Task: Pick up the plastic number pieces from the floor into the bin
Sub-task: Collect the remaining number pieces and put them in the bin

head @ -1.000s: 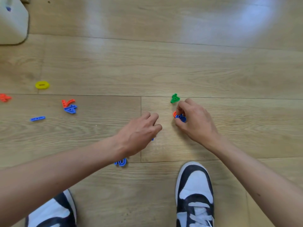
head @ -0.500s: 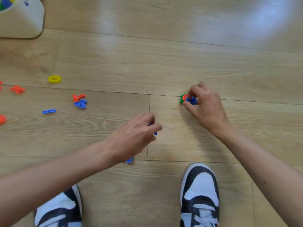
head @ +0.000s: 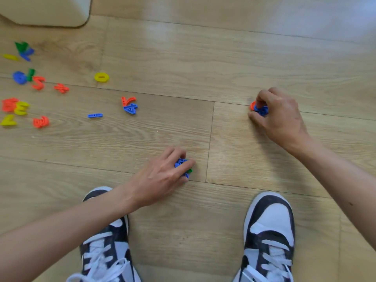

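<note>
My right hand (head: pixel 279 117) grips a small bunch of number pieces, a blue one (head: pixel 261 110) and an orange one (head: pixel 253 105), low over the wooden floor. My left hand (head: pixel 160 176) curls round blue pieces (head: pixel 180 162) with a bit of green (head: pixel 189 171) showing, close to the floor. Loose on the floor lie a blue 4 (head: pixel 130 108) under an orange piece (head: pixel 127 100), a blue bar (head: pixel 95 115) and a yellow 0 (head: pixel 101 77). Several more coloured pieces (head: pixel 21 106) are scattered at the far left. The white bin (head: pixel 46 13) stands at the top left; its inside is out of view.
My two black-and-white shoes (head: pixel 105 241) (head: pixel 269 237) stand on the floor at the bottom of the view. Bare wooden planks (head: pixel 223 58) stretch across the top and right.
The view has shifted so the bin and the left-hand pieces come closer. My left hand has gathered up blue pieces from the floor near my shoe. The green piece near my right hand is gone from the floor.
</note>
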`<act>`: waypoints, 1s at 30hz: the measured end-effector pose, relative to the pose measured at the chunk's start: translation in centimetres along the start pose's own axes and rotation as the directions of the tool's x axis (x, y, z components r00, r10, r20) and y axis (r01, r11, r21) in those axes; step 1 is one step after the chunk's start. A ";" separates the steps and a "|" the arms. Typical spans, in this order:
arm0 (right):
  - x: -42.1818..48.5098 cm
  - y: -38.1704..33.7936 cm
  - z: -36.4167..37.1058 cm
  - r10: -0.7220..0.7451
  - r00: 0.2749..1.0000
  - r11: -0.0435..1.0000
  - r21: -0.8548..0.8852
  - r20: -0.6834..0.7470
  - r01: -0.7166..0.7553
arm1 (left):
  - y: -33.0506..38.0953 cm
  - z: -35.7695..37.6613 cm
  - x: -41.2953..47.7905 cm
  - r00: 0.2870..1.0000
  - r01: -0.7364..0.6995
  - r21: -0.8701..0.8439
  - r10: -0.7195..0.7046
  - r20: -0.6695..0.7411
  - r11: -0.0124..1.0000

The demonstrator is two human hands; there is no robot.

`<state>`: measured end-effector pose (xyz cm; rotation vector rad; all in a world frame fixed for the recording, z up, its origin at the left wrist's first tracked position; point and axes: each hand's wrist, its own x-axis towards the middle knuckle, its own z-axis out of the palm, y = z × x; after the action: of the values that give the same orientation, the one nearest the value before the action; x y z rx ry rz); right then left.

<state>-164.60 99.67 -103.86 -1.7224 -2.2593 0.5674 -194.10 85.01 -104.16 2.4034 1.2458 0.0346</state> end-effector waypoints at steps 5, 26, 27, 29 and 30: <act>-0.6 -2.8 0.1 -0.067 0.997 0.988 0.136 -0.022 0.070 | -0.1 1.2 0.2 0.998 -0.050 0.127 0.045 0.039 0.991; 0.1 -11.3 1.7 0.206 0.749 0.034 0.761 0.629 -0.648 | -4.1 -3.2 2.7 0.655 0.214 -0.977 -0.744 0.134 0.012; 0.2 -11.5 1.9 0.184 0.711 -0.036 0.728 0.679 -0.685 | -4.6 -3.5 2.5 0.664 0.150 -0.977 -0.716 0.214 -0.153; 0.3 -12.2 2.3 0.121 0.648 -0.152 0.659 0.752 -0.736 | -5.4 -4.2 1.9 0.715 0.038 -0.900 -0.617 0.329 -0.435; 0.3 -12.5 2.5 0.097 0.627 -0.177 0.633 0.773 -0.754 | -5.7 -4.4 1.6 0.739 0.006 -0.842 -0.565 0.367 -0.539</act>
<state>-176.52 96.73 -100.57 -1.3793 -0.4048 2.2929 -198.51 90.73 -102.60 0.1485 1.1088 0.9951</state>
